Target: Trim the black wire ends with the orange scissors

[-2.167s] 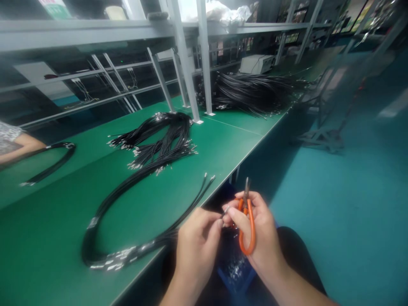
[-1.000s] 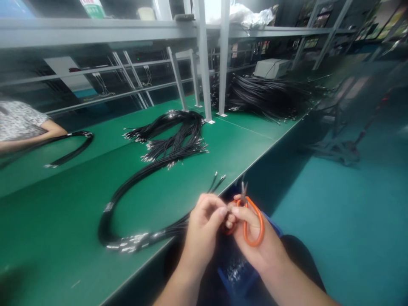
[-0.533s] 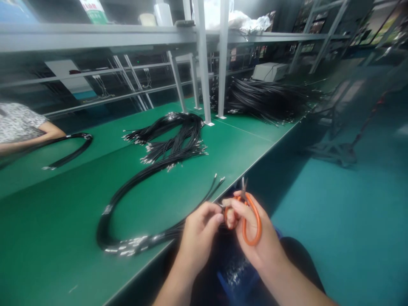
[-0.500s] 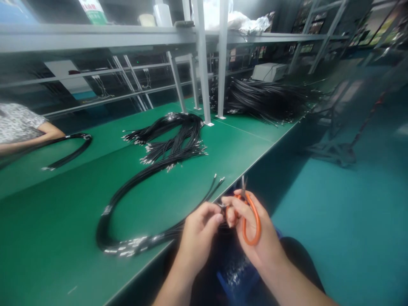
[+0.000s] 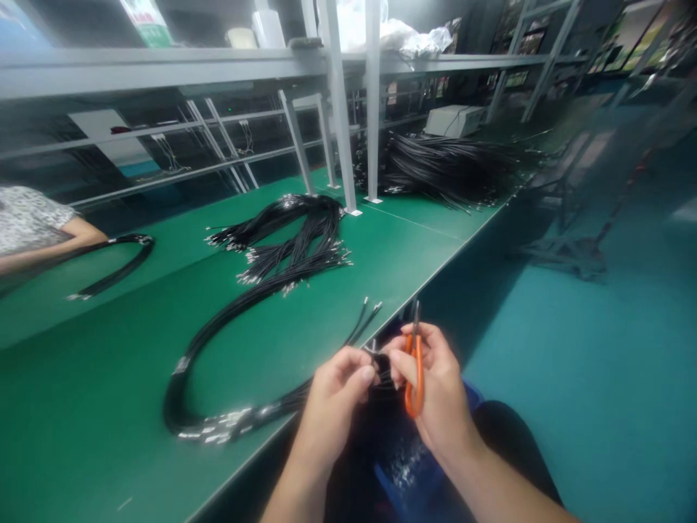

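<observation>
We see a green table (image 5: pixel 81 421); across it curves a black cable bundle (image 5: pixel 175 403), running over the near edge toward our hands; our left hand (image 5: pixel 337 392) has its fingers curled, pinching cable ends (image 5: pixel 375 350) just past that edge; our right hand (image 5: pixel 438 378), fingers bent, grips orange-handled scissors (image 5: pixel 418 363), blades upward; whether its fingertips touch the cable, we cannot tell.

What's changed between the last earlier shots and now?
The orange-handled scissors have turned in the right hand: the handle loop that faced the camera now shows nearly edge-on, and the parted blades now appear as one line. No new grasp or release is visible. Unchanged: left hand on the black cables, cable pile at the back.
</observation>
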Demonstrator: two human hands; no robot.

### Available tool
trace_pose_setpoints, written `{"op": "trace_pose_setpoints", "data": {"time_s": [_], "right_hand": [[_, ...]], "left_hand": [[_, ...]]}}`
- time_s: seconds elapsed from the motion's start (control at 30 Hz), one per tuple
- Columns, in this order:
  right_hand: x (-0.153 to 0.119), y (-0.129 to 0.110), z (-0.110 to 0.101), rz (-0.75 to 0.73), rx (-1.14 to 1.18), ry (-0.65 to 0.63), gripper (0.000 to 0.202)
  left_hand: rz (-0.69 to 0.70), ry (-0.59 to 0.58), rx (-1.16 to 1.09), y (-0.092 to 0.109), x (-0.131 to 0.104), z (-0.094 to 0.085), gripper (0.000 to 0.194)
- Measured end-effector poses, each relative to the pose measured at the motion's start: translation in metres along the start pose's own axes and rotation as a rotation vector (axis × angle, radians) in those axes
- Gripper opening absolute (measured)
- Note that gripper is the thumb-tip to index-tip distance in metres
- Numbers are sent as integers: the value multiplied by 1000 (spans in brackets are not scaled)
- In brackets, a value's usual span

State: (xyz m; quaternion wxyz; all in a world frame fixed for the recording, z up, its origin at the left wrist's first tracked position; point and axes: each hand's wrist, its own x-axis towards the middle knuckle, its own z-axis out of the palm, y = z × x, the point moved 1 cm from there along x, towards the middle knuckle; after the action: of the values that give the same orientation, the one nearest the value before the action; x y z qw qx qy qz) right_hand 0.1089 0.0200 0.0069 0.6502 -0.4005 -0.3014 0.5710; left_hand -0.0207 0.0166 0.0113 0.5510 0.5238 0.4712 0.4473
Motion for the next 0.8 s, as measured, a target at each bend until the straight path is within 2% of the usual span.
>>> {"op": "trace_pose_setpoints", "data": {"time_s": [0.07, 0.17, 0.27, 0.4, 0.53, 0.6, 0.7, 0.77, 0.8], "right_hand": [[-1, -1, -4, -172, -194, 18, 28], [-3, 0, -6, -429, -445, -51, 32], [-3, 4, -5, -587, -636, -56, 31], [-5, 6, -3, -796, -784, 10, 29], [-4, 8, -1, -1038, -834, -53, 36], [-2, 10, -3, -1077, -847, -62, 39], [-3, 14, -11, -1027, -876, -15, 37], [-10, 14, -18, -913, -864, 10, 34], [-15, 13, -21, -803, -831, 0, 32]], "left_hand": [[-7, -8, -3, 0, 0, 0, 14], [2, -17, 9, 1, 0, 1, 14], [7, -8, 29, 3, -1, 1, 14], [21, -3, 55, 3, -4, 1, 10], [53, 45, 45, 0, -4, 4, 6], [54, 79, 3, -2, -4, 4, 5], [49, 111, -47, -2, -3, 1, 6], [45, 128, -61, -2, -3, -1, 7], [45, 137, -65, -1, -3, -2, 7]]}}
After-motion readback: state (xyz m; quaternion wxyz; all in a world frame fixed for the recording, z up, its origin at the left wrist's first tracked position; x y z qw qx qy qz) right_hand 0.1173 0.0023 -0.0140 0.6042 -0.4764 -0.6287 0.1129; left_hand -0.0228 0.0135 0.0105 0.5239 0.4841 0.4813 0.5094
